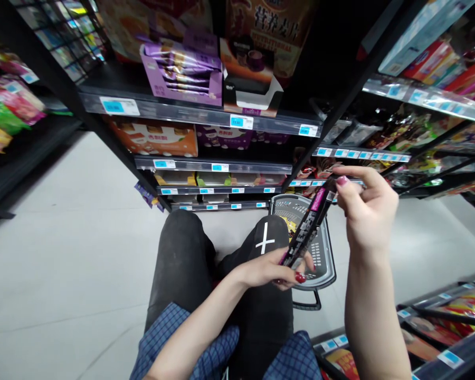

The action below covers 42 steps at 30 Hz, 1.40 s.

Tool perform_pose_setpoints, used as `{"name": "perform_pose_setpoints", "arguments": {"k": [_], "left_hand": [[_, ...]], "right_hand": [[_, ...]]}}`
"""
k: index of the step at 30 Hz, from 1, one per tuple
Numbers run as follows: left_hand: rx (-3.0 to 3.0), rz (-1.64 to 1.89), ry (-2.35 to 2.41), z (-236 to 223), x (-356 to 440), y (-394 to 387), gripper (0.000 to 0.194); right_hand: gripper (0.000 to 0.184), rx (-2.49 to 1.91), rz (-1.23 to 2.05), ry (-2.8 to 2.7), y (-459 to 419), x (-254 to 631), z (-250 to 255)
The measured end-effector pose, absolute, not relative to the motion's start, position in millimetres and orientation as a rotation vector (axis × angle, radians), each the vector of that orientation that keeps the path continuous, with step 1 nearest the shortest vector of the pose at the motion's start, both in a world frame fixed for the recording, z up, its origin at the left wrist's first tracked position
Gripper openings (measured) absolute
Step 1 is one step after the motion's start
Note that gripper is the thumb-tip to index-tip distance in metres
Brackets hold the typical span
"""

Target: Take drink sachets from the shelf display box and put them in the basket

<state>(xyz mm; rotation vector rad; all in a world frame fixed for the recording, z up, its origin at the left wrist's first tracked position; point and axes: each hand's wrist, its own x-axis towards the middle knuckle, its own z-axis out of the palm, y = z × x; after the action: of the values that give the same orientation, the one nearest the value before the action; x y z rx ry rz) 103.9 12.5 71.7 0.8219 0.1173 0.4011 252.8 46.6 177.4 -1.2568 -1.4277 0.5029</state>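
A slim, dark packet point(309, 224) with a pink band and pale lettering is held at a tilt between my two hands. My left hand point(282, 270) grips its lower end, thumb on top and fingers curled beneath. At the upper end, my right hand point(362, 198) pinches the packet's tip between thumb and forefinger. Below the packet on the floor sits a grey shopping basket point(325, 258), partly hidden by my hand, the packet and my knee. Something yellow point(290, 226) lies inside the basket.
Ahead stands a black shelf point(198, 108) bearing a purple box of sachets point(182, 74), a brown open carton point(251, 79) and orange multipacks point(154, 138). More snack shelves point(423, 105) run along the right, with a low one point(439, 338) at lower right. A shelf of bags point(11, 105) stands left.
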Motion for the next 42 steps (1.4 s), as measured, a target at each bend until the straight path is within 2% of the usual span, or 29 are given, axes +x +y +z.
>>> {"name": "perform_pose_setpoints", "arguments": {"k": [2, 8, 26, 30, 35, 38, 42], "left_hand": [[0.7, 0.313, -0.042, 69, 103, 12, 0.032], [0.627, 0.224, -0.231, 64, 103, 11, 0.03], [0.659, 0.204, -0.24, 63, 98, 11, 0.029], [0.885, 0.404, 0.094, 74, 94, 11, 0.022], [1.472, 0.775, 0.822, 90, 94, 6, 0.011], [1.584, 0.837, 1.093, 92, 97, 3, 0.016], [1.607, 0.836, 1.201, 90, 101, 3, 0.03]], "right_hand": [[0.015, -1.271, 0.47, -1.478, 47, 256, 179], [0.019, -1.273, 0.711, -1.507, 46, 257, 176], [0.02, -1.215, 0.694, -1.48, 44, 251, 173], [0.019, -1.168, 0.616, -1.454, 46, 252, 171], [0.035, -1.106, 0.727, -1.458, 44, 255, 168], [0.035, -1.137, 0.74, -1.423, 43, 254, 165], [0.02, -1.144, 0.662, -1.38, 45, 254, 161]]}}
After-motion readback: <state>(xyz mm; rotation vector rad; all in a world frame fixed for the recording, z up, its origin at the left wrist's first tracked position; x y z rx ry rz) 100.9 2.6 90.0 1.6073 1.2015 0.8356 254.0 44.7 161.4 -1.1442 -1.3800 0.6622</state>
